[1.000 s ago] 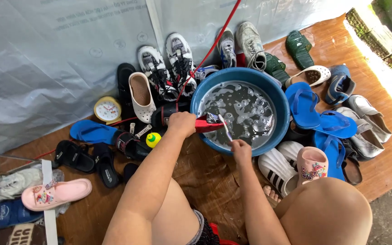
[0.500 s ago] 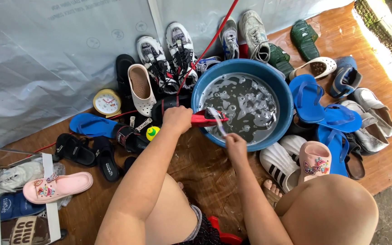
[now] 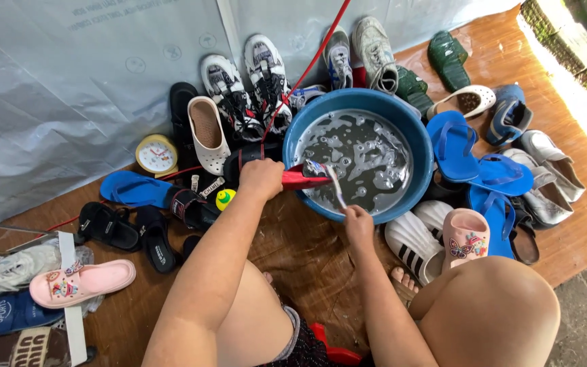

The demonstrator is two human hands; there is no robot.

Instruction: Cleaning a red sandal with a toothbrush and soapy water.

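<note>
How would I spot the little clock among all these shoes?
Start at the big blue basin of soapy water and go left past the beige clog. The clock stands against the grey sheet, above a blue flip-flop. It is the only round, yellow-rimmed thing with a white dial there.

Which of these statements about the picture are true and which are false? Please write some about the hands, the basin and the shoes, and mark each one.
1. The left hand holds a red shoe at the rim of the blue basin. True.
2. The right hand holds a thin brush against the red shoe. True.
3. The basin is dry and full of sand. False: it holds soapy water.
4. The small yellow clock floats in the basin. False: it stands on the floor by the grey sheet.
5. A pink slipper lies at the far left. True.
</note>
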